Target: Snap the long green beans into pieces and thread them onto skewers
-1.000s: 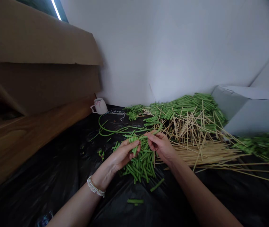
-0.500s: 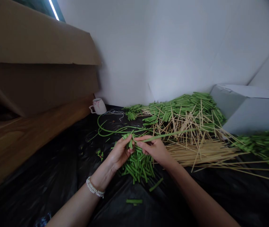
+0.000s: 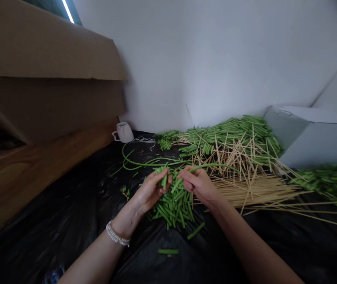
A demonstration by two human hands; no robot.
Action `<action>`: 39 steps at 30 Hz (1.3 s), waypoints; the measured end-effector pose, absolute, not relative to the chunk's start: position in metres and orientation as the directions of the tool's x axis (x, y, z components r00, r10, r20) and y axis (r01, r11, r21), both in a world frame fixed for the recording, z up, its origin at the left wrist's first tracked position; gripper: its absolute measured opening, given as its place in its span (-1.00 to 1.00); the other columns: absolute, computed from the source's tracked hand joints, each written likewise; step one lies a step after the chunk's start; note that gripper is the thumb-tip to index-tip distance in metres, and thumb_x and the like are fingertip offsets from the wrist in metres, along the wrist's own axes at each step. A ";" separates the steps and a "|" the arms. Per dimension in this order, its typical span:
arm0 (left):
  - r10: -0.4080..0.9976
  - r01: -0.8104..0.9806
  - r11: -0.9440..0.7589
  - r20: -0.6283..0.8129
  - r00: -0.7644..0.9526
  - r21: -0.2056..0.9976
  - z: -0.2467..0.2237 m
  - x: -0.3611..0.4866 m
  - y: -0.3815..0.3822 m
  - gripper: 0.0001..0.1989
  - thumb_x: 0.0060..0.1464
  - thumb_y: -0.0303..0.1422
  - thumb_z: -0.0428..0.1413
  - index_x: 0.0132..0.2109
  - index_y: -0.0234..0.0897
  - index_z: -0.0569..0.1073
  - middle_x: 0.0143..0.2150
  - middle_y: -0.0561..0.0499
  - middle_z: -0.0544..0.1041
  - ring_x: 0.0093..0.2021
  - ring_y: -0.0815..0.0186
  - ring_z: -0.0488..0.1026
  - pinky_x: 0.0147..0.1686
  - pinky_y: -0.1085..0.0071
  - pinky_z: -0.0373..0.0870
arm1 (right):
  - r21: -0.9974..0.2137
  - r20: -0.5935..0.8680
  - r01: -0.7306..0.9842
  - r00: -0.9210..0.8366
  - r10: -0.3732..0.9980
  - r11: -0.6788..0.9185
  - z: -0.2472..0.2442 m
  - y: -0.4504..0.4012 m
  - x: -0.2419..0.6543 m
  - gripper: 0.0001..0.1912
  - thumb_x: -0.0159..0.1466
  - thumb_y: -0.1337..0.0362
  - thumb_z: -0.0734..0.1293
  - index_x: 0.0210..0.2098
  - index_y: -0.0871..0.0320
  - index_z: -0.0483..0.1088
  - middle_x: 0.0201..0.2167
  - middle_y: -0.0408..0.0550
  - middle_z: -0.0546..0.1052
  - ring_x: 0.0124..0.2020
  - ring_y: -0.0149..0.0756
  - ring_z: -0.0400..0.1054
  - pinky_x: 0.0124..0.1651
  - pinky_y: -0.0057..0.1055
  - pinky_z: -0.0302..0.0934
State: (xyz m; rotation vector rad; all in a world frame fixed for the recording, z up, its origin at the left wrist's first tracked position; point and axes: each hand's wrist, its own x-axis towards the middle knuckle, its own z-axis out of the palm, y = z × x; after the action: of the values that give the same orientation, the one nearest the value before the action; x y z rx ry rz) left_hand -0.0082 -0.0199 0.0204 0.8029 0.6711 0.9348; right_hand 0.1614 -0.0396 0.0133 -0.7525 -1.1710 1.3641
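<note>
My left hand (image 3: pixel 151 188), with a beaded bracelet on the wrist, is closed around a small bunch of cut garlic scape pieces (image 3: pixel 164 181). To its right, my right hand (image 3: pixel 199 184) pinches a long garlic scape (image 3: pixel 212 165), whose free part stretches right over the skewers. A small gap separates the two hands. Below them a heap of short cut scape pieces (image 3: pixel 173 211) lies on black plastic sheeting (image 3: pixel 139 264). Uncut curved scapes (image 3: pixel 135 162) lie just beyond my left hand.
Thin wooden skewers (image 3: pixel 254 191) lie at the right, some crossed over others. Behind them is a pile of skewered green pieces (image 3: pixel 233 130), beside a white box (image 3: pixel 319 134). A white mug (image 3: pixel 124 133) stands at the back left, near a large cardboard box (image 3: pixel 50 102).
My right hand has moved right, away from my left hand, and the long scape has shifted with it. My left hand has barely moved and keeps its bunch.
</note>
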 end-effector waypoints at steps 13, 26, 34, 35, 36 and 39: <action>0.700 -0.158 0.463 -0.251 0.668 0.872 0.020 -0.008 -0.031 -0.74 -0.02 -0.23 0.31 -0.34 -0.37 0.51 -0.58 0.10 0.32 -0.62 0.54 0.12 -0.61 0.56 -0.02 | -0.958 0.093 -0.280 -0.121 0.988 0.056 0.014 -0.037 0.164 -0.66 0.08 0.03 0.47 -0.46 0.13 0.33 -0.77 -0.34 0.28 -0.72 -0.52 0.11 -0.62 -0.54 -0.06; 0.800 -0.141 0.243 -0.116 0.589 0.960 0.018 -0.004 -0.028 -0.71 0.13 -0.15 0.15 -0.34 -0.33 0.41 -0.68 0.18 0.20 -0.69 0.54 -0.04 -0.66 0.50 -0.24 | -0.955 0.136 -0.276 -0.076 0.988 0.110 0.013 -0.036 0.162 -0.67 0.08 0.04 0.47 -0.44 0.14 0.36 -0.69 -0.28 0.36 -0.71 -0.53 0.13 -0.65 -0.54 -0.04; 0.915 -0.304 0.166 -0.031 0.403 0.938 0.014 -0.002 -0.023 -0.69 0.10 -0.16 0.19 -0.33 -0.33 0.35 -0.59 0.15 0.31 -0.67 0.57 0.08 -0.66 0.58 -0.12 | -0.967 0.218 -0.138 -0.029 0.976 0.212 0.017 -0.041 0.157 -0.67 0.15 0.05 0.41 -0.24 0.18 0.53 -0.68 -0.24 0.39 -0.66 -0.47 0.19 -0.60 -0.51 0.07; 0.922 -0.315 0.159 -0.027 0.385 0.936 0.014 -0.002 -0.023 -0.68 0.09 -0.15 0.19 -0.32 -0.34 0.36 -0.58 0.15 0.32 -0.67 0.57 0.09 -0.66 0.59 -0.11 | -0.968 0.226 -0.124 -0.045 0.973 0.219 0.016 -0.042 0.157 -0.68 0.16 0.07 0.41 -0.22 0.18 0.54 -0.68 -0.23 0.39 -0.65 -0.46 0.21 -0.60 -0.50 0.09; 0.928 -0.327 0.154 -0.023 0.371 0.933 0.014 -0.002 -0.022 -0.68 0.09 -0.14 0.20 -0.33 -0.34 0.36 -0.57 0.14 0.33 -0.66 0.57 0.10 -0.66 0.59 -0.10 | -0.968 0.233 -0.110 -0.063 0.970 0.225 0.016 -0.042 0.156 -0.70 0.17 0.09 0.40 -0.21 0.17 0.55 -0.67 -0.22 0.40 -0.65 -0.46 0.22 -0.59 -0.49 0.11; 0.935 -0.356 0.154 -0.020 0.354 0.922 0.013 -0.002 -0.021 -0.65 0.04 -0.14 0.24 -0.35 -0.36 0.37 -0.54 0.12 0.35 -0.64 0.56 0.17 -0.66 0.61 -0.05 | -0.963 0.267 -0.081 -0.122 0.956 0.258 0.013 -0.043 0.154 -0.73 0.17 0.15 0.40 -0.20 0.15 0.58 -0.61 -0.18 0.46 -0.62 -0.45 0.25 -0.57 -0.48 0.15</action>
State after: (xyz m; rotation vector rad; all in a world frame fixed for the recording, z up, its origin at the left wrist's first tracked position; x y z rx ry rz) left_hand -0.0019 -0.0212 0.0133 1.0084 0.7189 1.0489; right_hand 0.1544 -0.0433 0.0134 -0.8988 -1.3709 1.1317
